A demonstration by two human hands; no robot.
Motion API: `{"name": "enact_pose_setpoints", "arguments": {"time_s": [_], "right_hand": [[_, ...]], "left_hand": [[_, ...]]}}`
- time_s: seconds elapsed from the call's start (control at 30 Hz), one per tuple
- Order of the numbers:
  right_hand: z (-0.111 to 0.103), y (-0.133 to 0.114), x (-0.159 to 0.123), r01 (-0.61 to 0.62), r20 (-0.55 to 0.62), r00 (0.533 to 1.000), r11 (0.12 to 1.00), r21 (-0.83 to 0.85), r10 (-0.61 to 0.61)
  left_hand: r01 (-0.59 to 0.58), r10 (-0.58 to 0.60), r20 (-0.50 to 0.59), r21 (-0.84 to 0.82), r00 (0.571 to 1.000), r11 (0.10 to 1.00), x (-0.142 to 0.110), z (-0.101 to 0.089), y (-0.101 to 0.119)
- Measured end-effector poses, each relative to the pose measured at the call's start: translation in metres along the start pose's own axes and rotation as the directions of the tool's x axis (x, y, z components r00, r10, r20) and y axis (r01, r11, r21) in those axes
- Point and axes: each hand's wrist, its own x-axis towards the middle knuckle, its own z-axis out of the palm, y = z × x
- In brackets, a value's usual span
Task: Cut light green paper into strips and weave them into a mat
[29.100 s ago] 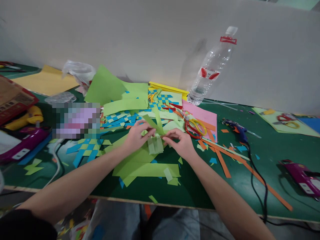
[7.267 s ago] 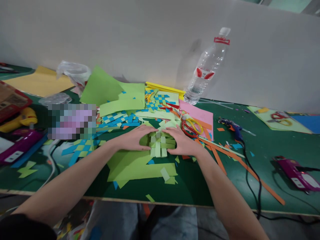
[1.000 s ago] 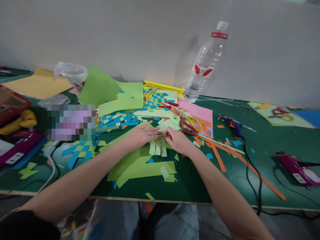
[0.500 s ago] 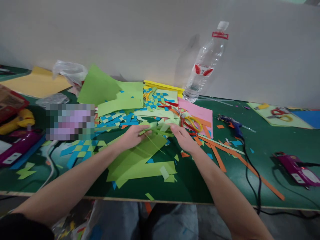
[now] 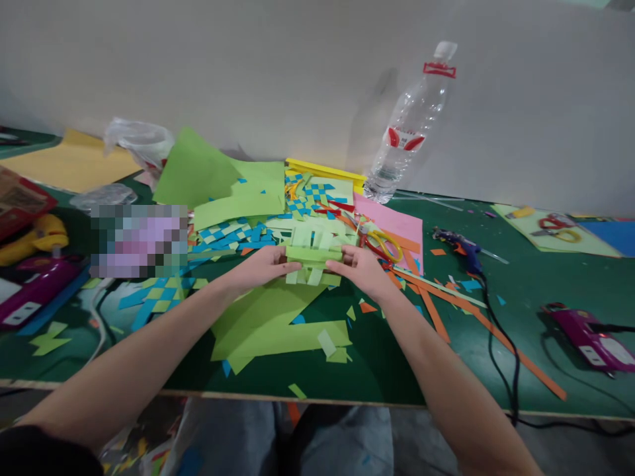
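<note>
Between my two hands I hold a piece woven from light green paper strips [image 5: 313, 254], its face turned toward me. My left hand [image 5: 270, 266] pinches its left edge, thumb in front and fingers behind. At the right edge my right hand [image 5: 360, 268] grips it the same way. Below the woven piece lie green paper sheets [image 5: 278, 317] on the table. Blue-and-green checkered paper weaving [image 5: 223, 235] rests beyond my left hand. Scissors with yellow and red handles [image 5: 381, 246] are just past my right hand.
A clear plastic bottle [image 5: 409, 125] stands tilted against the wall. A blue glue gun [image 5: 459, 250] with a black cord lies right, near a purple power strip [image 5: 595, 337]. Orange paper strips [image 5: 476, 317] and scraps cover the green table [image 5: 377, 377]. A yellow glue gun [image 5: 42, 241] sits far left.
The woven paper piece has turned from nearly edge-on to facing me, so its strips now show. Both hands have rotated with it and stay in about the same place.
</note>
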Motion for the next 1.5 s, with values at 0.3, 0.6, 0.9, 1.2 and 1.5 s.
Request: {"name": "enact_pose_setpoints", "arguments": {"time_s": [0.3,0.6,0.9,1.2,1.5], "right_hand": [[-0.001,0.002,0.001,-0.120,-0.075,0.987,0.966,0.228,0.141],[0.000,-0.005,0.000,-0.161,-0.089,0.979,0.967,0.196,0.181],[-0.002,0.000,0.001,-0.103,-0.197,0.976,0.993,-0.051,0.091],[-0.003,-0.004,-0.006,0.195,-0.268,0.861,0.768,-0.610,-0.432],[-0.004,-0.003,-0.005,0.272,-0.108,0.886,0.694,-0.667,-0.451]], "left_hand": [[0.087,-0.086,0.032,-0.046,0.996,0.995,-0.008,0.000,0.015],[0.032,0.015,-0.117,0.383,0.993,0.923,-0.008,0.002,0.015],[0.033,0.023,-0.146,0.372,0.989,0.928,-0.011,0.002,0.014],[-0.273,0.435,-0.150,0.590,0.888,0.760,-0.003,-0.001,-0.006],[-0.511,0.549,0.152,0.625,0.822,0.591,-0.001,-0.001,-0.008]]}}
